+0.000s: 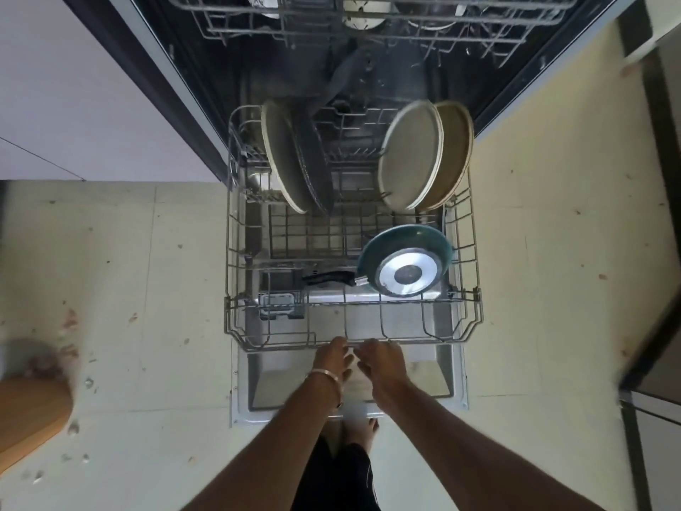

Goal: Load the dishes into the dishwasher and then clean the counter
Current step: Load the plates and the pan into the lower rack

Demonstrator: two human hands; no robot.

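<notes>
The dishwasher's lower wire rack (236, 230) is pulled out over the open door (455, 378). Two beige plates (411, 156) stand on edge at its back right. Another beige plate (280, 156) and a dark pan (313, 167) stand at the back left. A teal frying pan (405, 261) lies bottom-up at the front right, its black handle pointing left. My left hand (331, 359), with a bangle on the wrist, and my right hand (383, 361) both grip the rack's front rail, side by side.
The upper rack (368, 16) holds bowls at the top of view. A white cabinet (73, 86) flanks the dishwasher on the left. A wooden counter corner (29, 414) juts in at lower left. Dark furniture (656, 252) runs along the right. Cream floor tiles lie on both sides.
</notes>
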